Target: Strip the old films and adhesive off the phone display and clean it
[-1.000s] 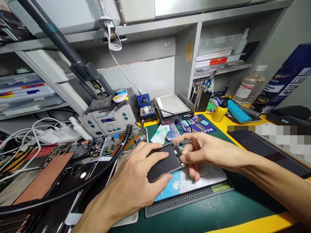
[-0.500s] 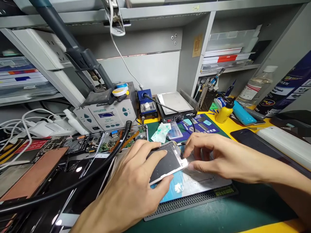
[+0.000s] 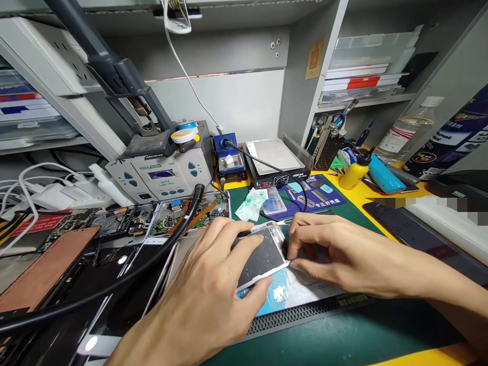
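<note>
A phone screen (image 3: 262,256), a dark flat panel with a white rim, is tilted above a blue and white sheet (image 3: 280,292). My left hand (image 3: 213,284) wraps it from the left, its fingers over the top face and the thumb along the near edge. At the screen's right end, my right hand (image 3: 324,249) is closed in a pinch, thumb and forefinger at the near right corner. A thin connector strip shows along that end, partly hidden by the fingers. Beneath the sheet lies a grey perforated mat (image 3: 301,316).
A black hose (image 3: 152,277) crosses the left side over phone parts. A hot-air station (image 3: 163,175), a heating plate (image 3: 276,160) and a soldering unit (image 3: 229,157) stand behind. On the right are a yellow bottle (image 3: 354,173) and a dark phone (image 3: 396,229).
My right fingertips have drawn in closer at the screen's corner, and the bright white flap there no longer shows. My left hand keeps its hold. The whole view has shifted slightly.
</note>
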`<state>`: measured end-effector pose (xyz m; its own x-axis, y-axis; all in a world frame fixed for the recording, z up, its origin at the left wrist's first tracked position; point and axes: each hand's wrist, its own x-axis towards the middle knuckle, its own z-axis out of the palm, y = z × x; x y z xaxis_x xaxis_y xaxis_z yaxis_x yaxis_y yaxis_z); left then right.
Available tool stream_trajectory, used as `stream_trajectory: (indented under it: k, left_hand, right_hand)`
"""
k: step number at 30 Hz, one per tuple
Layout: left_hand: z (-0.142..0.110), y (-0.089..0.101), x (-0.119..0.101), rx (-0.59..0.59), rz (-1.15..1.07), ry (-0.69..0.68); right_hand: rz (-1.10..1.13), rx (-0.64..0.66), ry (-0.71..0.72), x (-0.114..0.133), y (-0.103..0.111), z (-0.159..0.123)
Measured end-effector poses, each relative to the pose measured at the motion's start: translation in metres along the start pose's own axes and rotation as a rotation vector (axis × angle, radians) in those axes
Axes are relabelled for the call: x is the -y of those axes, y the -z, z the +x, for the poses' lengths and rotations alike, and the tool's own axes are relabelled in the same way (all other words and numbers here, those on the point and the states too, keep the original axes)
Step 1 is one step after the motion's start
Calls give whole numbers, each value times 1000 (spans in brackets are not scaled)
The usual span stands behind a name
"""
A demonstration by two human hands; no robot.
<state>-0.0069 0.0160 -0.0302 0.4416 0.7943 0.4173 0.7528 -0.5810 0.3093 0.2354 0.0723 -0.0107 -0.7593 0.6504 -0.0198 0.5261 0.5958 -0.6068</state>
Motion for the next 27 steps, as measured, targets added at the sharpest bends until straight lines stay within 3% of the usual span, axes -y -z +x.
stream_trajectory:
  k: [13,19,27]
  left_hand:
    - [0,1,1,22,-1,13]
    - [-3,-1,6,91,24,47]
    - [0,-1,7,170,11,71]
  right_hand:
    - [-1,4,-17,2,2,-2]
    - [-10,22,-36,5,3,-4]
    - [-264,8,65,15,-18,-9]
